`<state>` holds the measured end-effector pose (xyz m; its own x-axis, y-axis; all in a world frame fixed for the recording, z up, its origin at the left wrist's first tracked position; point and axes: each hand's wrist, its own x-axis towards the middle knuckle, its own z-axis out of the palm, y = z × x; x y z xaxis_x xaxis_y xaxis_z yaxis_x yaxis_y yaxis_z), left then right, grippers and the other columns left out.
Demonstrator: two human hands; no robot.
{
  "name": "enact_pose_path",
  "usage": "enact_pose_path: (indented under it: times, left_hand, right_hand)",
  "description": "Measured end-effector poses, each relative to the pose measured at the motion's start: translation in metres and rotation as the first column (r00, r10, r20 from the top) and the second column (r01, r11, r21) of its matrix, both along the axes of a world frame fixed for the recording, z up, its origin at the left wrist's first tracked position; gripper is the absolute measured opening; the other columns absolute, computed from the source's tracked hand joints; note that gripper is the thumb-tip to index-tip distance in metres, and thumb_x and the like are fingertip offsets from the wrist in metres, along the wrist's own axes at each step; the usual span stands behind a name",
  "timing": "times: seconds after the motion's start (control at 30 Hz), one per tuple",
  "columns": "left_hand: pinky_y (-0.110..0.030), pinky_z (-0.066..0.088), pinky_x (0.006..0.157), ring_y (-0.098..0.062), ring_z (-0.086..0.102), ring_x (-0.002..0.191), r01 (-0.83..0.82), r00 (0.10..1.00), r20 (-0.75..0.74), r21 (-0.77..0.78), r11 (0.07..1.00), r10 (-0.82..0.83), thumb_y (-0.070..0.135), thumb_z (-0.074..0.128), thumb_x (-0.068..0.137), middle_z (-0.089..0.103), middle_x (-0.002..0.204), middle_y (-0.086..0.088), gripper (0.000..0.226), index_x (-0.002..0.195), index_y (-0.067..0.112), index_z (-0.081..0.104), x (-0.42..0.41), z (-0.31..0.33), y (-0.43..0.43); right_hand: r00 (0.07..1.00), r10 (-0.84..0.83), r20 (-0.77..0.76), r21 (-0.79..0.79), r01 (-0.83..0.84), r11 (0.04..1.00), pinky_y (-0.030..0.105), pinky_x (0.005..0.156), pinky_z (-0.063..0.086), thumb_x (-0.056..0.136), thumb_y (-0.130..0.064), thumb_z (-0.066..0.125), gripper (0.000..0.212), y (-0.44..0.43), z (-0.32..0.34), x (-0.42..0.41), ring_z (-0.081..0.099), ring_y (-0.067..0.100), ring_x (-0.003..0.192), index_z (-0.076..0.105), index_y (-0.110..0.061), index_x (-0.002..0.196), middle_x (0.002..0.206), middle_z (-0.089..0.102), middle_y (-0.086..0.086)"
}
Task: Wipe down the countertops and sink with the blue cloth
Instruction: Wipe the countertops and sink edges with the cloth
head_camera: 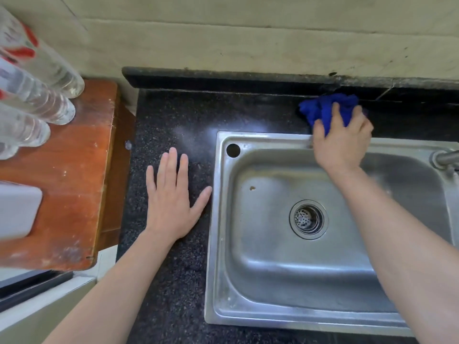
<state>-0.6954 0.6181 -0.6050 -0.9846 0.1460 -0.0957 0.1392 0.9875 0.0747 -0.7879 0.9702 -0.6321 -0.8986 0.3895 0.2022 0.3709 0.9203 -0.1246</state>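
Note:
The crumpled blue cloth (325, 108) lies on the black speckled countertop (173, 115) behind the sink, close to the dark back ledge. My right hand (341, 140) grips the cloth from the near side, fingers curled over it, the wrist crossing the sink's back rim. The steel sink (260, 316) fills the right half of the view, with a round drain (308, 218) in its basin. My left hand (171, 197) rests flat on the countertop left of the sink, fingers spread and straight, thumb tip near the sink's left rim.
A worn wooden board (74, 175) sits at the left with clear plastic bottles (42, 95) and a white object (17, 209) on it. A steel tap base (444, 157) stands at the sink's right back corner. Tiled wall (248, 40) runs behind the ledge.

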Motion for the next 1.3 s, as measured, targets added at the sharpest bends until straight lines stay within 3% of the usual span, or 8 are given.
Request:
enact_pose_path:
  times: [0.2, 0.37, 0.53, 0.67, 0.77, 1.1, 1.2, 1.3]
  left_hand:
    - [-0.060, 0.009, 0.119, -0.032, 0.005, 0.152, -0.044, 0.998, 0.034, -0.069, 0.997, 0.047, 0.066, 0.030, 0.093, 0.005, 0.164, -0.016, 0.085, 0.155, 0.010, 0.020, 0.010, -0.003, -0.030]
    - [-0.060, 0.012, 0.118, -0.032, 0.008, 0.152, -0.074, 0.997, 0.027, -0.078, 0.994, 0.076, 0.069, 0.028, 0.091, 0.009, 0.164, -0.017, 0.088, 0.155, 0.009, 0.024, 0.018, -0.004, -0.040]
    - [-0.060, 0.013, 0.117, -0.032, 0.011, 0.151, -0.089, 0.996, 0.020, -0.034, 0.995, 0.090, 0.068, 0.030, 0.091, 0.011, 0.164, -0.016, 0.086, 0.154, 0.009, 0.026, 0.021, -0.010, -0.039]
    - [-0.059, 0.010, 0.119, -0.030, 0.005, 0.152, -0.092, 0.994, 0.057, -0.051, 0.994, 0.095, 0.071, 0.024, 0.092, 0.009, 0.164, -0.015, 0.087, 0.155, 0.011, 0.023, 0.019, -0.008, -0.040]
    - [-0.059, 0.010, 0.119, -0.030, 0.003, 0.152, -0.097, 0.992, 0.076, -0.062, 0.993, 0.101, 0.072, 0.022, 0.092, 0.007, 0.164, -0.015, 0.088, 0.156, 0.012, 0.021, 0.018, -0.007, -0.040]
    - [-0.059, 0.010, 0.119, -0.029, 0.004, 0.153, -0.087, 0.993, 0.074, -0.042, 0.995, 0.090, 0.072, 0.020, 0.092, 0.008, 0.164, -0.016, 0.088, 0.155, 0.011, 0.025, 0.018, -0.007, -0.041]
    - [-0.057, 0.008, 0.120, -0.029, 0.004, 0.153, -0.088, 0.993, 0.072, -0.026, 0.996, 0.090, 0.072, 0.010, 0.090, 0.009, 0.164, -0.015, 0.090, 0.155, 0.011, 0.027, 0.018, -0.009, -0.041]
    - [-0.057, 0.010, 0.119, -0.028, 0.004, 0.153, -0.102, 0.993, 0.059, -0.035, 0.994, 0.104, 0.072, 0.021, 0.092, 0.007, 0.165, -0.014, 0.087, 0.156, 0.013, 0.023, 0.019, -0.009, -0.039]
  right_hand:
    - [0.927, 0.374, 0.015, -0.035, -0.373, 0.927, 0.045, 0.093, 0.037, 0.084, -0.049, 0.052, 0.060, -0.184, 0.007, -0.042, 0.052, 0.044, 0.111, 0.059, -0.022, 0.137, 0.141, 0.049, 0.027]
    - [0.771, 0.621, 0.140, -0.083, -0.616, 0.783, 0.043, 0.108, 0.027, 0.094, -0.048, 0.042, 0.060, -0.265, 0.018, -0.056, 0.038, 0.038, 0.133, 0.040, -0.028, 0.151, 0.158, 0.031, 0.018]
    - [0.873, 0.487, -0.005, -0.107, -0.485, 0.868, 0.043, 0.092, 0.041, 0.083, -0.050, 0.058, 0.050, -0.173, 0.009, -0.045, 0.057, 0.041, 0.111, 0.068, -0.027, 0.126, 0.135, 0.059, 0.016]
    - [0.961, 0.270, 0.060, -0.095, -0.264, 0.960, 0.046, 0.101, 0.037, 0.089, -0.055, 0.052, 0.054, -0.083, 0.017, -0.021, 0.047, 0.043, 0.123, 0.058, -0.030, 0.137, 0.144, 0.048, 0.016]
    - [0.972, 0.211, 0.107, -0.069, -0.204, 0.976, 0.048, 0.103, 0.033, 0.091, -0.056, 0.048, 0.059, -0.091, 0.018, -0.026, 0.043, 0.045, 0.123, 0.052, -0.028, 0.143, 0.144, 0.044, 0.019]
    - [0.850, 0.512, 0.122, -0.010, -0.515, 0.857, 0.041, 0.086, 0.033, 0.090, -0.048, 0.047, 0.048, -0.335, 0.028, -0.081, 0.049, 0.036, 0.110, 0.061, -0.023, 0.128, 0.124, 0.052, 0.013]
    - [0.834, 0.531, 0.152, -0.012, -0.535, 0.845, 0.041, 0.090, 0.033, 0.090, -0.047, 0.049, 0.043, -0.344, 0.028, -0.084, 0.047, 0.034, 0.115, 0.061, -0.024, 0.124, 0.129, 0.050, 0.010]
    - [0.812, 0.565, 0.144, -0.014, -0.569, 0.822, 0.041, 0.084, 0.033, 0.088, -0.050, 0.047, 0.045, -0.293, 0.028, -0.074, 0.050, 0.034, 0.108, 0.061, -0.030, 0.125, 0.122, 0.054, 0.011]
